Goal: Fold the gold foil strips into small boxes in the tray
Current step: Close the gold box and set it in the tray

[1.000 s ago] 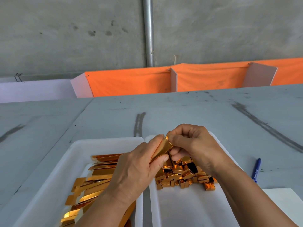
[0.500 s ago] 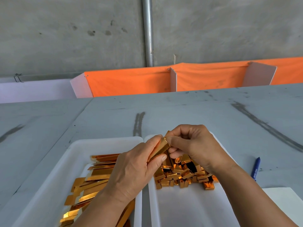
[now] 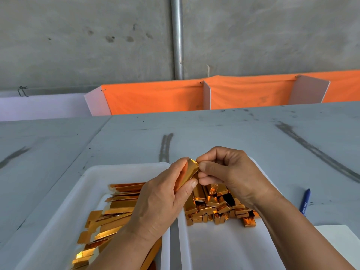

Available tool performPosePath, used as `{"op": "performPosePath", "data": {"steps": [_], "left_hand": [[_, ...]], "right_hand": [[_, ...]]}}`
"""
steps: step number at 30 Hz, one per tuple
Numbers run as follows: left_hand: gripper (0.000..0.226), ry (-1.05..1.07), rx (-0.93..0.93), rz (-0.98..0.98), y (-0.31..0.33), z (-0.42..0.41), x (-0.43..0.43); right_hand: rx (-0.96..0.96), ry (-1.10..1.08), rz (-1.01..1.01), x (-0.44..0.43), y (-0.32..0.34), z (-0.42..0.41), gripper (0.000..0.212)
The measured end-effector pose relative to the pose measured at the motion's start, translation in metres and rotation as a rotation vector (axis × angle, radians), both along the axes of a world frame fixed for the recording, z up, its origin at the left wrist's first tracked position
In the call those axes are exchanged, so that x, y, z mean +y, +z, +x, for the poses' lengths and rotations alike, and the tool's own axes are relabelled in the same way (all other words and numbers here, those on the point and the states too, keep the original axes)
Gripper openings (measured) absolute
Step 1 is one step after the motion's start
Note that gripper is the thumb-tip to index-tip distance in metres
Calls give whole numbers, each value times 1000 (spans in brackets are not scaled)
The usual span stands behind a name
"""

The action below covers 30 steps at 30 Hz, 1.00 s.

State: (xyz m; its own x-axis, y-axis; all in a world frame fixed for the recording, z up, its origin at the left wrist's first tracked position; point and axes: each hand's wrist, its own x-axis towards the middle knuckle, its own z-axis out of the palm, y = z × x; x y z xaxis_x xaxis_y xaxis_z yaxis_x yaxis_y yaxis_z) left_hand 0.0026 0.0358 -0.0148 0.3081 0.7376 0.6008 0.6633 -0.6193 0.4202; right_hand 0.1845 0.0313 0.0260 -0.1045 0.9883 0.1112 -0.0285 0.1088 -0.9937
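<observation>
— What's hidden?
— The left hand (image 3: 157, 199) covers the gold foil strip's (image 3: 190, 173) lower end.
— Where does it lie?
— Above the folded boxes (image 3: 218, 207) in the right tray (image 3: 214, 250), long axis slanting up and right. The left thumb and fingers grip it, and the right hand (image 3: 231, 172) pinches its top end.

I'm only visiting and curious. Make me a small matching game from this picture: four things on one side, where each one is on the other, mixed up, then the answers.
Things
1. flat gold strips
2. folded boxes
3. pen
4. half-folded strip

Places
A. on the table, far right
B. in the left tray
C. pinched between the left hand and right hand
D. in the right tray

Pairs: 1-B, 2-D, 3-A, 4-C
</observation>
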Motion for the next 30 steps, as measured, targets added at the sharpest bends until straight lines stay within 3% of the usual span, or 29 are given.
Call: {"op": "performPosePath", "data": {"steps": [7, 13, 19, 30], "left_hand": [[55, 52, 25, -2, 3, 2, -1], [57, 64, 32, 0, 4, 6, -4], [55, 73, 65, -5, 4, 9, -5], [51, 43, 38, -10, 1, 9, -2]], "right_hand": [[-172, -54, 169, -3, -4, -5, 14], [-96, -116, 116, -3, -6, -14, 1], [-197, -224, 111, -2, -10, -18, 7], [-117, -196, 97, 0, -13, -18, 9]]}}
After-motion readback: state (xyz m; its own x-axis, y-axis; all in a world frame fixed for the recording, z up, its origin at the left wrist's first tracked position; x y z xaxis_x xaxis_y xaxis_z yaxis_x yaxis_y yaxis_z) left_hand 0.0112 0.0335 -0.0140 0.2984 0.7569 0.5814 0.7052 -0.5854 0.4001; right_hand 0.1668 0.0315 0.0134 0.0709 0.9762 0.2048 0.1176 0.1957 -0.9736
